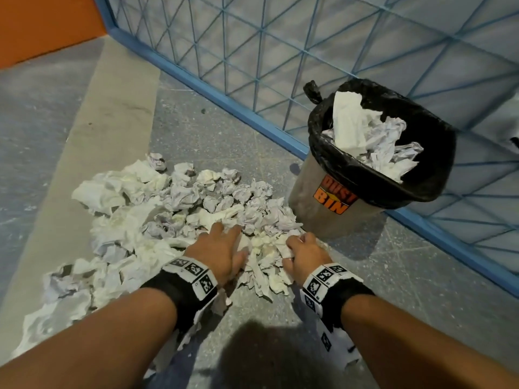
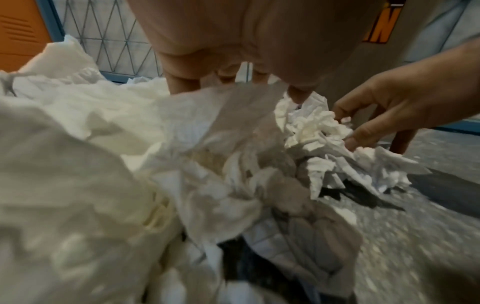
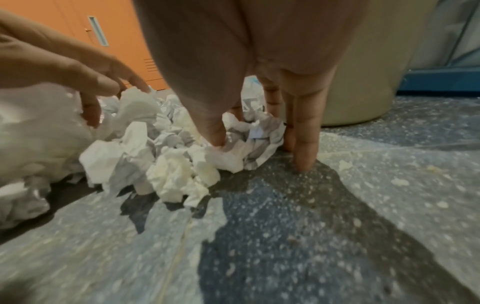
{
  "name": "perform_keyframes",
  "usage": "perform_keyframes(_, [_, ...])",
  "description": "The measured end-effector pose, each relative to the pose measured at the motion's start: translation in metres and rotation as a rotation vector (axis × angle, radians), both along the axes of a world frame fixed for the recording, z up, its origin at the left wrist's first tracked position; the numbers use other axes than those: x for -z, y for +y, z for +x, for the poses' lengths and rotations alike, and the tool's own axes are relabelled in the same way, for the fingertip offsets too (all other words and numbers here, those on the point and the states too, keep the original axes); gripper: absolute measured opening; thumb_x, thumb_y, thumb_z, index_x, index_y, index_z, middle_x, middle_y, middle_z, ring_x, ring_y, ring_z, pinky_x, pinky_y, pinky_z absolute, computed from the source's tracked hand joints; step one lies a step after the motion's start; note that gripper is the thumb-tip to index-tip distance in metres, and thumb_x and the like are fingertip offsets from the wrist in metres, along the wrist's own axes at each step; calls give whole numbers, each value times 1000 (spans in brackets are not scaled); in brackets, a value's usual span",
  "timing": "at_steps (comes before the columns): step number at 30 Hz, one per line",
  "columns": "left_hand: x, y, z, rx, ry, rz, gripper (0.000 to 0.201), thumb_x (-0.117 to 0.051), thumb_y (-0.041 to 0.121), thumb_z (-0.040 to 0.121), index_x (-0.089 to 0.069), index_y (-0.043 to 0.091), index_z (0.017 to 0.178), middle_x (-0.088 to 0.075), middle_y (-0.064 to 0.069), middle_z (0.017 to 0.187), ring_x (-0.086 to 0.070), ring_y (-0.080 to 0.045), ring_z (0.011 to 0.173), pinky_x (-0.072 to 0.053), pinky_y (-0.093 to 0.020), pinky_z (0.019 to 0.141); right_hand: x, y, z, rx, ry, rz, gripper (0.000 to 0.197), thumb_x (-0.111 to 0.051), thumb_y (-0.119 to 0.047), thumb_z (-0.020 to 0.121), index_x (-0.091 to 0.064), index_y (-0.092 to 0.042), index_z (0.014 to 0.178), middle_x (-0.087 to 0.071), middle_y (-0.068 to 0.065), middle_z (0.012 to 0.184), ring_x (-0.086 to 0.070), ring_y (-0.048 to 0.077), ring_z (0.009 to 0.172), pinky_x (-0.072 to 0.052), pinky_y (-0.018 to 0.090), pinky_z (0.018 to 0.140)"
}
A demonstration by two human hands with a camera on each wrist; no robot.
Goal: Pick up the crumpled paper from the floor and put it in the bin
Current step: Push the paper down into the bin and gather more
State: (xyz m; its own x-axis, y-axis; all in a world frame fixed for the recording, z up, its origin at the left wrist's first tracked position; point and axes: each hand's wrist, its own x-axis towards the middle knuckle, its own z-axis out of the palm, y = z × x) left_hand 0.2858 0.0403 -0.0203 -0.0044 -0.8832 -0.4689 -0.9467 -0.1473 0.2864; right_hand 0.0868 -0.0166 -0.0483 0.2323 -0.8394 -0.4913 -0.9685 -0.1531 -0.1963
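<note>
A wide pile of crumpled white paper (image 1: 168, 217) covers the floor left of the grey bin (image 1: 309, 209), whose black liner holds several crumpled sheets (image 1: 370, 133). Both hands are down in the near right edge of the pile. My left hand (image 1: 229, 242) lies on the paper with its fingers spread and fairly straight; in its wrist view those fingers (image 2: 179, 78) sink behind a sheet. My right hand (image 1: 300, 248) grips a crumpled wad (image 3: 249, 139) between thumb and fingers, its fingertips (image 3: 302, 158) touching the floor beside the bin (image 3: 363, 82).
A blue wire-mesh partition (image 1: 280, 51) runs diagonally behind the bin. An orange locker wall (image 1: 42, 23) stands at the far left. Speckled grey floor (image 1: 393, 276) lies bare near my right forearm, and a lighter floor strip (image 1: 118, 108) runs under the pile's left part.
</note>
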Motion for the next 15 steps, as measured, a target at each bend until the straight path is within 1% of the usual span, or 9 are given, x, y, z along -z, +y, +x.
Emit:
perform_keyframes(1, [-1, 2, -3, 35, -4, 38, 55, -41, 52, 92, -23, 32, 140, -33, -10, 136, -48, -34, 117, -47, -44, 91, 1, 2, 1, 8, 0, -8, 36, -53, -29, 89, -44, -22, 123, -33, 10, 134, -52, 38, 109, -49, 38, 89])
perform_keyframes(2, [0, 3, -6, 83, -41, 75, 52, -42, 48, 93, -24, 33, 139, -35, -11, 133, -49, -35, 114, -47, -43, 89, 2, 5, 2, 17, 3, -16, 36, -53, -28, 89, -44, -22, 123, -34, 11, 133, -53, 38, 107, -49, 38, 87])
perform_keyframes(4, [0, 0, -12, 160, -113, 122, 42, -43, 34, 96, -34, 25, 135, -41, -13, 126, -52, -37, 111, -47, -42, 87, 0, 9, 3, 18, 2, -24, 33, -52, -27, 89, -45, -21, 121, -38, 11, 128, -55, 38, 104, -50, 38, 85])
perform_keyframes(5, [-2, -4, -14, 174, -129, 131, 38, -45, 27, 95, -40, 20, 132, -44, -14, 124, -53, -36, 111, -47, -41, 87, -3, 9, 3, 2, 1, -27, 30, -51, -26, 90, -46, -20, 119, -40, 11, 124, -56, 37, 102, -50, 38, 85])
perform_keyframes(7, [-9, -13, -15, 199, -160, 135, 35, -53, 20, 91, -50, 14, 125, -49, -13, 124, -55, -33, 113, -47, -37, 88, -11, 7, 1, -41, 13, -27, 24, -50, -23, 90, -47, -19, 114, -43, 12, 119, -56, 37, 100, -50, 38, 85])
perform_keyframes(9, [-16, -21, -14, 235, -183, 143, 32, -54, 16, 90, -57, 12, 122, -53, -13, 125, -56, -31, 115, -47, -35, 90, -25, 3, 1, -95, 35, -13, 23, -52, -23, 90, -51, -16, 112, -47, 13, 117, -56, 37, 103, -49, 37, 86])
perform_keyframes(11, [-26, -26, -10, 266, -187, 146, 30, -53, 12, 91, -59, 9, 120, -55, -15, 125, -56, -31, 115, -47, -34, 91, -45, 1, 3, -141, 70, 11, 26, -53, -26, 91, -54, -12, 113, -48, 13, 116, -55, 34, 107, -47, 36, 86])
perform_keyframes(13, [-41, -29, -4, 308, -197, 138, 30, -53, 9, 90, -59, 8, 119, -57, -15, 123, -57, -30, 113, -48, -34, 90, -67, 0, 5, -149, 86, 18, 24, -54, -27, 91, -57, -12, 110, -51, 12, 114, -55, 33, 107, -46, 36, 85])
perform_keyframes(15, [-63, -32, 5, 337, -182, 114, 30, -55, 7, 89, -61, 9, 118, -59, -14, 120, -59, -30, 110, -49, -34, 90, -94, 1, 4, -134, 74, 29, 17, -56, -23, 88, -59, -15, 103, -52, 10, 107, -55, 34, 105, -46, 34, 81])
